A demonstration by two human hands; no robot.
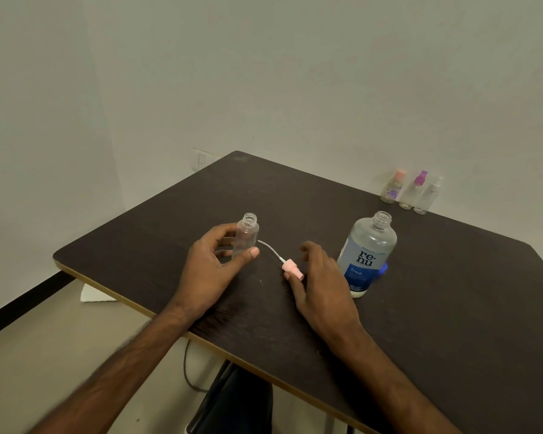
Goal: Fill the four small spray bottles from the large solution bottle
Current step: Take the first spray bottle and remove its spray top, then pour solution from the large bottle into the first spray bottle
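The left hand [213,264] grips the small bottle [246,236] near the left-centre of the table [436,324]. The thumb [252,252] presses the lower front of the body and the curled fingers wrap round the far side. The bottle stands upright with its base on or just above the tabletop. Its threaded neck is uncapped and projects above the hand. The body is clear, and no liquid level can be made out. The pink spray head [292,270] lies on its side on the table between the two hands. Its thin dip tube [270,249] points toward the small bottle, and the tube end reaches just beside the left thumb. The right hand [322,285] rests on the table with fingers loosely bent and spread. Its index finger touches the spray head, its thumb is raised clear, and no pinch is visible. The large bottle [367,255] stands upright just beside the right hand, on its right. It is uncapped and its blue label faces the camera. A blue cap [383,268] shows behind its base. Three capped spray bottles [413,192] stand in a row at the far edge, well apart from both hands. Their tops are pink, purple and white.
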